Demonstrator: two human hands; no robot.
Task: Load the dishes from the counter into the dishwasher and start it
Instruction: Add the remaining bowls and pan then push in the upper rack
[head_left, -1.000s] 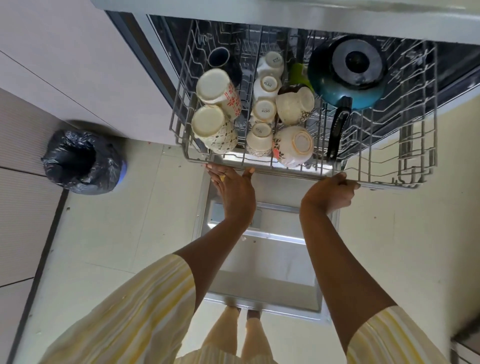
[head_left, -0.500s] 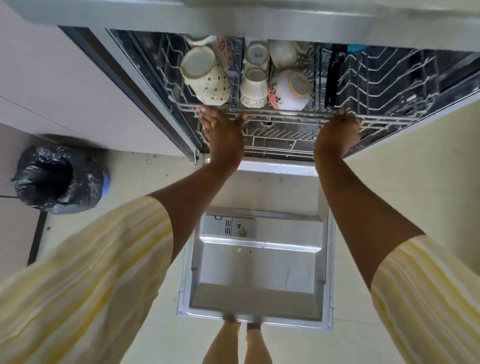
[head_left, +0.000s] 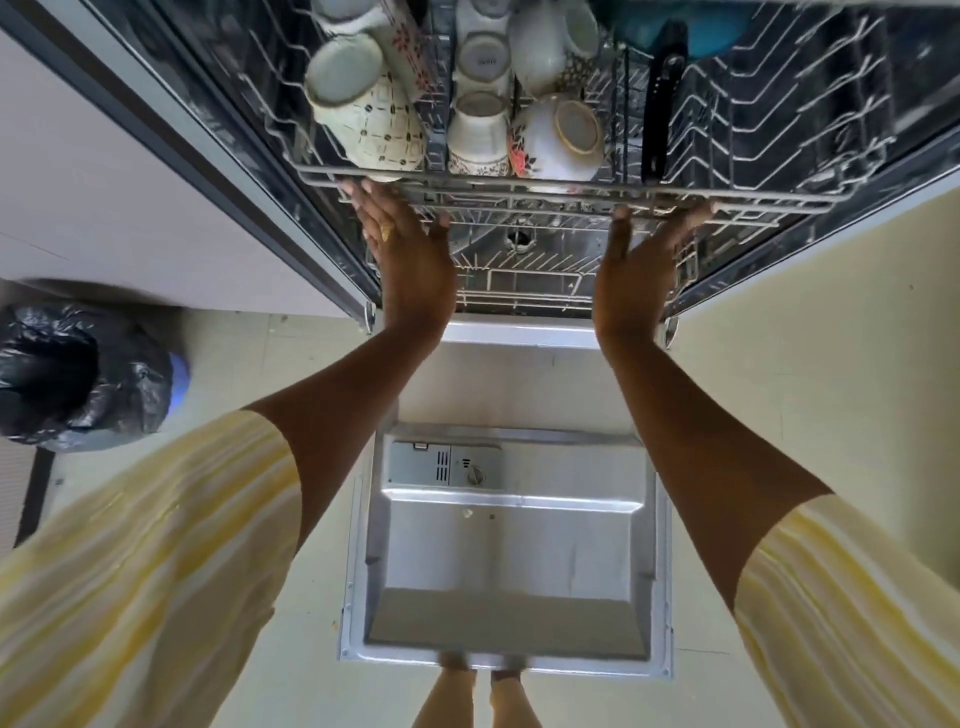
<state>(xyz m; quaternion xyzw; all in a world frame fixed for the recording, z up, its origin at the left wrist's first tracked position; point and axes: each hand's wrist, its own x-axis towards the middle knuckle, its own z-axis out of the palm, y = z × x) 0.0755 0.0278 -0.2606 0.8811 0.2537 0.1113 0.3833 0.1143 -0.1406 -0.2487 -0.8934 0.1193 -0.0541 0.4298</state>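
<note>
A black-bagged bin (head_left: 78, 374) stands on the pale floor (head_left: 831, 364) — near white cabinets (head_left: 104, 182).

You have one view: a wide-angle head camera. It looks forward and steeply down past your arms (head_left: 332, 415), close to the rack (head_left: 519, 187) at the frame's top, with the open door (head_left: 509, 571) directly beneath.

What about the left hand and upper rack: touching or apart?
Touching. Head view: straight fingertips of the left hand press the front rail of the upper rack.
</note>
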